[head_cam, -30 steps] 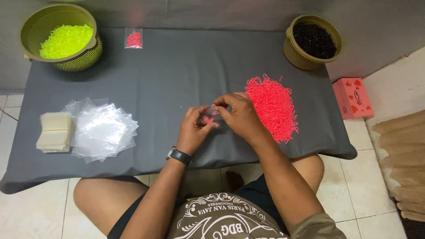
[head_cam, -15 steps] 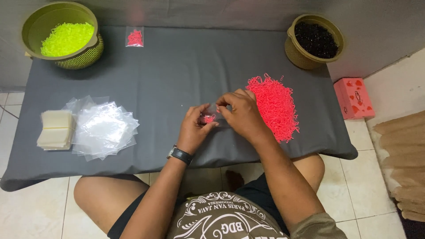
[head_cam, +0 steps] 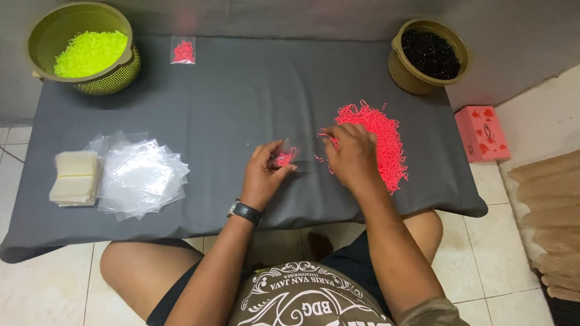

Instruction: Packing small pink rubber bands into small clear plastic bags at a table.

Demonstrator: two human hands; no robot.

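My left hand [head_cam: 264, 175] pinches a small clear plastic bag [head_cam: 285, 158] with a little of the pink shredded bits inside, just above the grey table cover [head_cam: 241, 96]. My right hand [head_cam: 352, 157] lies fingers down on the near left edge of the pile of pink shredded bits [head_cam: 377, 142], its fingertips curled into the strands. A black watch sits on my left wrist. The two hands are apart, the bag between them.
A loose heap of clear bags [head_cam: 142, 175] and a stack of pale sheets [head_cam: 75, 178] lie at the left. A green basket of yellow-green shreds [head_cam: 84, 45] stands far left, a filled small bag [head_cam: 182, 51] beside it, a green bowl of black bits [head_cam: 430, 54] far right. A pink box [head_cam: 482, 133] rests on the floor.
My right hand has left the bag and moved right onto the pink pile. The left hand stays put, holding the bag.
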